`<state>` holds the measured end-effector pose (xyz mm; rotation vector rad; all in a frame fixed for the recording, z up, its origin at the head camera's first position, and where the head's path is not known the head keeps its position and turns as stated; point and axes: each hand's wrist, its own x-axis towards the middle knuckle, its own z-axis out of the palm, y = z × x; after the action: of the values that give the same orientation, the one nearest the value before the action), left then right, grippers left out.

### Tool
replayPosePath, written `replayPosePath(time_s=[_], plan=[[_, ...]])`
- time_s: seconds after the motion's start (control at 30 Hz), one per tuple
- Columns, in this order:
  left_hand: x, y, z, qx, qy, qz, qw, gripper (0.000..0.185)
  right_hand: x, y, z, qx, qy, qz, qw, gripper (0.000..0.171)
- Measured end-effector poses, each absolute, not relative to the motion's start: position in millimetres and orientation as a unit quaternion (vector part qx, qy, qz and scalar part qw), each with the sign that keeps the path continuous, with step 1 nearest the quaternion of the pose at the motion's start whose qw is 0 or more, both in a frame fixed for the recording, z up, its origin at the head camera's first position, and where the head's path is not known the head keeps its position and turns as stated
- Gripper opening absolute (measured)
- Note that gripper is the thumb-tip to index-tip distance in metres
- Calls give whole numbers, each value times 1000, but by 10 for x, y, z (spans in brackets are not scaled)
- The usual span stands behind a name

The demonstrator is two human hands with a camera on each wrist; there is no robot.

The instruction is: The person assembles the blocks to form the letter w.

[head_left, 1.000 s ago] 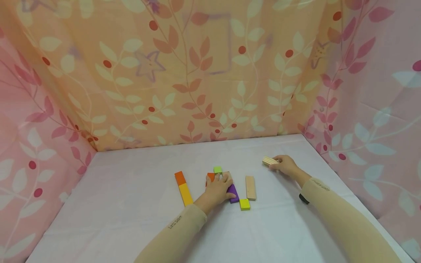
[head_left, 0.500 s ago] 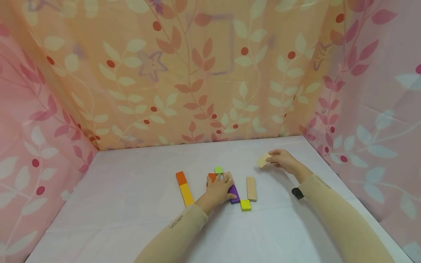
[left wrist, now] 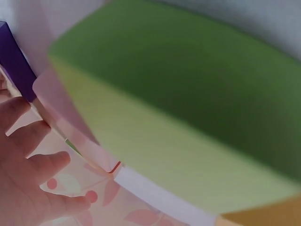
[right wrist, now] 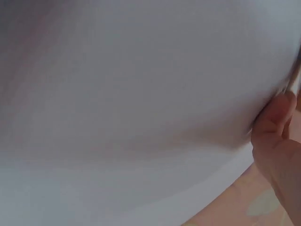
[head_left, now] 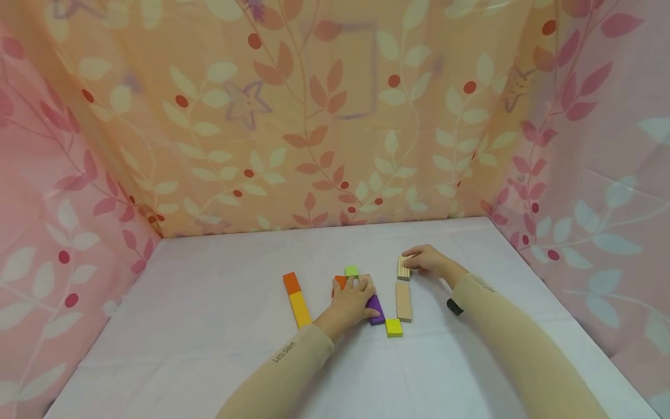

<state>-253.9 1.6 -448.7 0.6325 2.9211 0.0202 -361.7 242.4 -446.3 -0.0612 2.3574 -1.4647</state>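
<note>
My right hand [head_left: 429, 261] pinches a ridged wooden block [head_left: 402, 270] just beyond the far end of a plain wooden block [head_left: 403, 302]. Its thumb and fingers [right wrist: 277, 110] show at the edge of the right wrist view, the block mostly hidden there. My left hand [head_left: 348, 306] rests with spread fingers over a cluster of blocks. Around it show a purple block [head_left: 376, 310], a pale block [head_left: 366, 279], a light green block [head_left: 352, 271] and a red-orange block [head_left: 340, 281]. In the left wrist view, fingertips touch the row beside the purple block [left wrist: 16, 61].
A yellow square block [head_left: 394, 327] lies near the purple one. To the left, an orange block [head_left: 291, 283] and a yellow-orange block [head_left: 300, 309] form a line. Large green [left wrist: 174, 94] and pink [left wrist: 66, 113] blocks fill the left wrist view. Floral curtains [head_left: 314, 116] enclose the white table.
My right hand has brought the ridged block leftward, turning it from crosswise to lengthwise in line with the plain wooden block. The left hand stays on the cluster.
</note>
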Motion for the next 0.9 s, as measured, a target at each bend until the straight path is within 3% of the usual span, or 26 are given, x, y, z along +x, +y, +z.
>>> replayPosePath(time_s=[0.2, 0.9], plan=[[-2546, 36, -4460, 211, 974, 15, 80, 63, -3617, 2350, -4479, -57, 885, -430, 170, 51], [-2607, 3, -4474, 220, 973, -3, 66, 64, -3662, 2275, -4544, -71, 891, -411, 180, 52]])
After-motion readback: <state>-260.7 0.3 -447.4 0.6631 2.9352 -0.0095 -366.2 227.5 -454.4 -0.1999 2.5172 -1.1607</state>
